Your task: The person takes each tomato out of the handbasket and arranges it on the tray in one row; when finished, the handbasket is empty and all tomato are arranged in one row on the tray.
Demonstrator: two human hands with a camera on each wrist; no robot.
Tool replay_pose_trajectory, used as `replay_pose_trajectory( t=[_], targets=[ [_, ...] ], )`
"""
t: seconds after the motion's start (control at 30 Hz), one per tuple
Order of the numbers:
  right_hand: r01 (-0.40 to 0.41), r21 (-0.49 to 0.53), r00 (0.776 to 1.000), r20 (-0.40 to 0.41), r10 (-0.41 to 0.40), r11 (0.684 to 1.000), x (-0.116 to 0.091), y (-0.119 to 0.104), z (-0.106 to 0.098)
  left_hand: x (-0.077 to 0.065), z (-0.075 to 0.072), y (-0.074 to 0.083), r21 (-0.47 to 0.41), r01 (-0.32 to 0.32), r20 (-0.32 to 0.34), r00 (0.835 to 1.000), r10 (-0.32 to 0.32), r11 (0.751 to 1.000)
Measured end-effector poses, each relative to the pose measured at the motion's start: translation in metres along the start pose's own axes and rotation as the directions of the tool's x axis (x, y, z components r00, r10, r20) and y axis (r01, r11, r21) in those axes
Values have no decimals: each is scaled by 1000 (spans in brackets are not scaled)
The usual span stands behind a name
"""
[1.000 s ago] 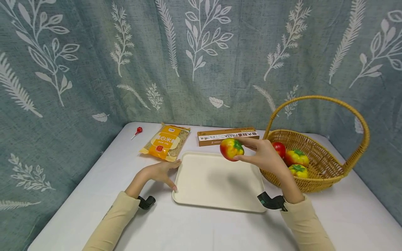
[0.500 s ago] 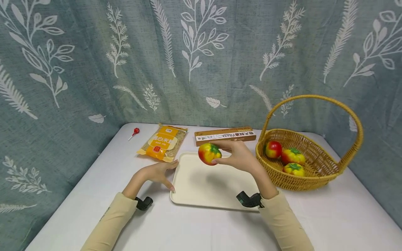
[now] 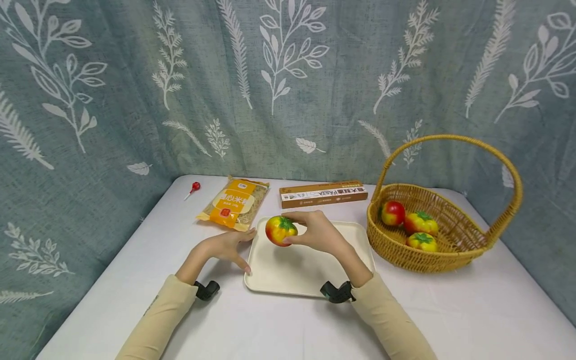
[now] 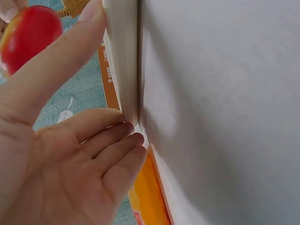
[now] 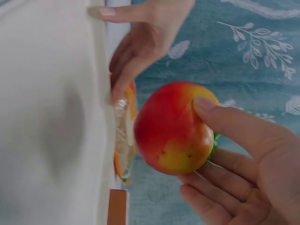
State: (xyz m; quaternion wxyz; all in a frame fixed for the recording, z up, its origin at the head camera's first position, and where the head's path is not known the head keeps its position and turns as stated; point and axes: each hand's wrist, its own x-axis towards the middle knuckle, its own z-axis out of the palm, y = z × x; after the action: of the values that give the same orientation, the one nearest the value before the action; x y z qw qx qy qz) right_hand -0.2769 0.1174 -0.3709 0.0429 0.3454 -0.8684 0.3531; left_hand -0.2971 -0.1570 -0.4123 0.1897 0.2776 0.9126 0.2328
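Note:
Over the left part of a cream tray (image 3: 288,280), my right hand (image 3: 318,233) holds a red-and-yellow persimmon-like fruit (image 3: 275,230) between thumb and fingers. The fruit has a green leafy top; its smooth red underside (image 5: 171,129) faces the right wrist view, above the tray surface (image 5: 42,108). My left hand (image 3: 223,248) is spread along the tray's left edge. In the left wrist view its thumb (image 4: 61,61) rests at the tray rim (image 4: 123,61), and the relaxed fingers touch farther along that edge.
At the right stands a wicker basket (image 3: 405,258) with a tall handle; it contains a red fruit (image 3: 393,213) and two yellow ones (image 3: 421,242). Behind the tray lie a pasta box (image 3: 323,195) and an orange noodle packet (image 3: 233,204). A red lollipop (image 3: 195,187) lies far left, before a curtain (image 3: 270,135).
My right hand has carried the fruit leftward from the tray's right part to over its left part, and slightly lower. The left hand keeps its place at the tray edge.

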Motion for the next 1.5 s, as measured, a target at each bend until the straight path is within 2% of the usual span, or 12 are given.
replay_pose_trajectory(
  t=[0.27, 0.47, 0.9, 1.13, 1.5],
  targets=[
    [-85, -69, 994, 64, 90, 994, 8, -3, 24, -1, -1, -3, 12, -15, 0, 1000, 15, 1000],
    [-102, -116, 989, 91, 113, 988, 14, -6, 35, -1, -1, -3, 15, -46, -7, 999, 46, 999],
    [-68, -126, 992, 98, 81, 990, 15, -1, 43, -4, -2, -2, 23, -70, -10, 997, 70, 997],
    [-58, -127, 994, 86, 69, 990, 15, 0, 44, -4, -3, 0, 23, -61, -6, 998, 61, 998],
    [-39, -123, 991, 120, 54, 992, 14, 1, 41, -5, -3, 0, 27, -52, -3, 999, 52, 998]
  ],
)
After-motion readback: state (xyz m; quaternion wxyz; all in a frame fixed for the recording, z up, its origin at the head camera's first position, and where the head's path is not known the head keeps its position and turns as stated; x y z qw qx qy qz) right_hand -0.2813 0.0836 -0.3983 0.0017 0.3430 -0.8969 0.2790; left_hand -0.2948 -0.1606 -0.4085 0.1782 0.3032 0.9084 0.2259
